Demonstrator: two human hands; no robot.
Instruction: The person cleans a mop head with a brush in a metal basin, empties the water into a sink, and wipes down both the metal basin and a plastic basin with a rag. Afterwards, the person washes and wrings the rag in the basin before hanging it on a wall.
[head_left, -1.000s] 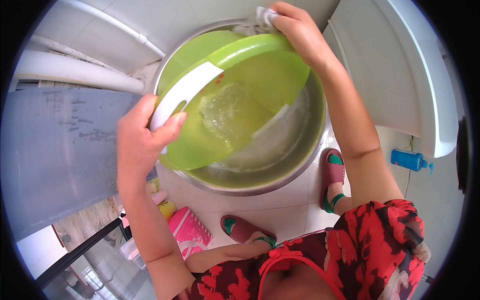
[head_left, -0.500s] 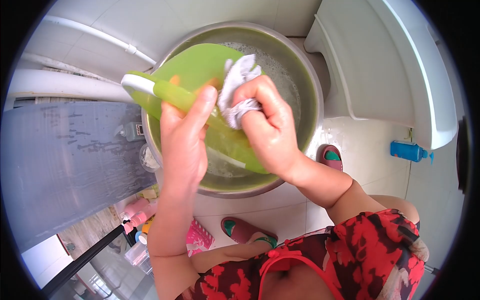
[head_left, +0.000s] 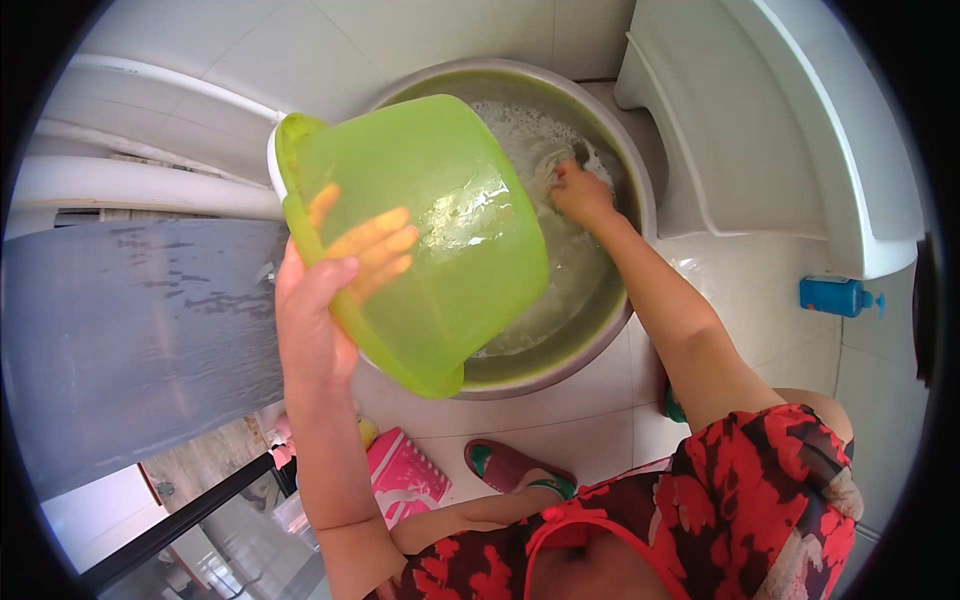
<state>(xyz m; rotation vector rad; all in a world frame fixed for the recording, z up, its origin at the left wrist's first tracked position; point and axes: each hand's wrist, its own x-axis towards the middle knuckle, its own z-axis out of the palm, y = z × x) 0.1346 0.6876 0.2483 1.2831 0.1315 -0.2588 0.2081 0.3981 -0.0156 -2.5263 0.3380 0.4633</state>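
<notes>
My left hand (head_left: 325, 300) grips the rim of a translucent green plastic tub (head_left: 450, 230), thumb outside and fingers showing through its wall. The tub is tilted over the left part of a large metal basin (head_left: 640, 190) and has a wet, shiny patch. A white piece, perhaps a handle, sits at its rim. Down in the basin, my right hand (head_left: 583, 195) is at the sudsy water (head_left: 530, 130), its fingers closed on a pale cloth (head_left: 549, 168) that is partly under the surface.
A grey wet board (head_left: 140, 330) lies at the left, below white pipes (head_left: 140, 180). At the right stand a pale plastic piece (head_left: 760, 130) and a blue pump bottle (head_left: 838, 296). A pink box (head_left: 408, 475) and my slippered foot (head_left: 515, 468) are on the tiled floor.
My right hand has moved with the cloth off the tub, right and down into the water. My left hand has turned the tub, so more of its wall faces me.
</notes>
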